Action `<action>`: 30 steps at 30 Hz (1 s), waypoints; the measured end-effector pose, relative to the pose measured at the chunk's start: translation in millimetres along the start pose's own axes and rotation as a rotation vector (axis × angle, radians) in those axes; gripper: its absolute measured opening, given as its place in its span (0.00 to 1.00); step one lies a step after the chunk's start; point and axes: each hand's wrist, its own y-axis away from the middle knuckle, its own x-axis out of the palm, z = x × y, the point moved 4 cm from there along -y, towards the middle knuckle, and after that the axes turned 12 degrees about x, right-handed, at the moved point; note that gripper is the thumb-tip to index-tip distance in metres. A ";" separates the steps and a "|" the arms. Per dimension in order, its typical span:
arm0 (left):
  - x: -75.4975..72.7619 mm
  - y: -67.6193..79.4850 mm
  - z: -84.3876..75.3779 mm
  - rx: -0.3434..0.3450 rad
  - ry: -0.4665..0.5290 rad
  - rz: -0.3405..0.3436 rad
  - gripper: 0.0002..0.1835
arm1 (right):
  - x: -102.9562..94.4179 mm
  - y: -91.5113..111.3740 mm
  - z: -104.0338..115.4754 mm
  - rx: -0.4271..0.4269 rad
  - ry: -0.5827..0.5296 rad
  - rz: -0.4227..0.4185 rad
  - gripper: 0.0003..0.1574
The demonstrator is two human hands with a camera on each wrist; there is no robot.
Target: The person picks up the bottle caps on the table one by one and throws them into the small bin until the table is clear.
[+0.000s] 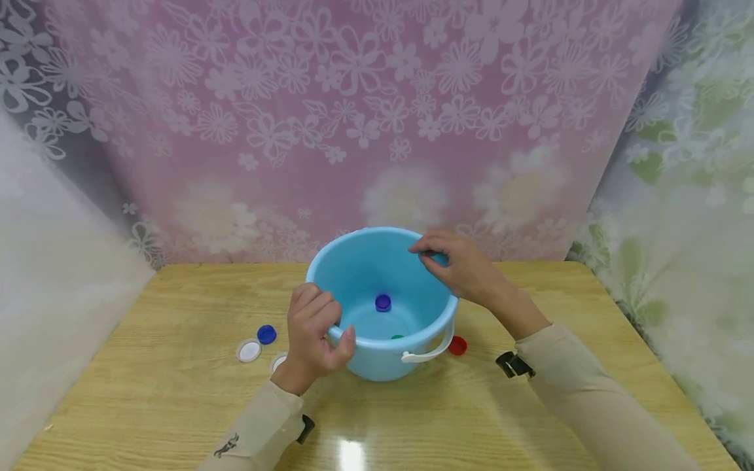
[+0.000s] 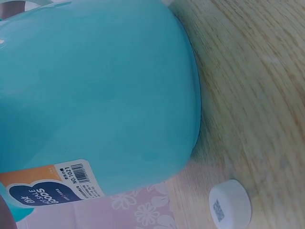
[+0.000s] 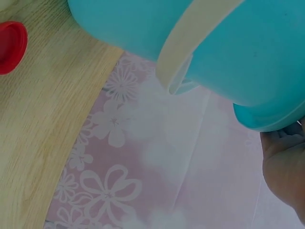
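A light blue plastic bucket (image 1: pixel 377 363) is held at its rim by both hands, its mouth tipped toward me. My left hand (image 1: pixel 312 330) grips the near left rim with curled fingers. On the far right side, my right hand (image 1: pixel 465 265) holds the rim, and the lip shows between thumb and fingers. Inside the bucket lie a purple-blue bottle cap (image 1: pixel 383 302) and a green cap (image 1: pixel 397 337), the green one mostly hidden by the near rim. The right wrist view shows the right-hand fingers (image 3: pixel 281 143) under the lip. A white handle (image 1: pixel 429 354) hangs at the right front.
Left of the bucket lie a blue cap (image 1: pixel 267 335) and a white cap (image 1: pixel 249 351); another white cap (image 1: pixel 279 362) is partly behind the left hand. A red cap (image 1: pixel 457 345) sits to the right. Floral curtains (image 1: pixel 400 131) close off the wooden table (image 1: pixel 177 392).
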 end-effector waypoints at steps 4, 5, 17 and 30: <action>0.2 1.4 -1.1 0.002 0.004 -0.003 0.19 | 2.3 2.3 -2.1 0.008 -0.008 -0.005 0.12; 0.2 1.6 -1.3 0.002 0.003 -0.004 0.19 | 2.6 2.9 -2.2 0.009 -0.008 -0.010 0.12; 0.1 1.1 0.7 -0.003 0.000 0.010 0.18 | -4.5 16.3 -14.9 0.014 -0.040 -0.239 0.16; -1.4 -0.3 -0.9 0.004 0.011 -0.014 0.18 | -1.3 76.7 -86.5 0.210 -0.005 -0.131 0.22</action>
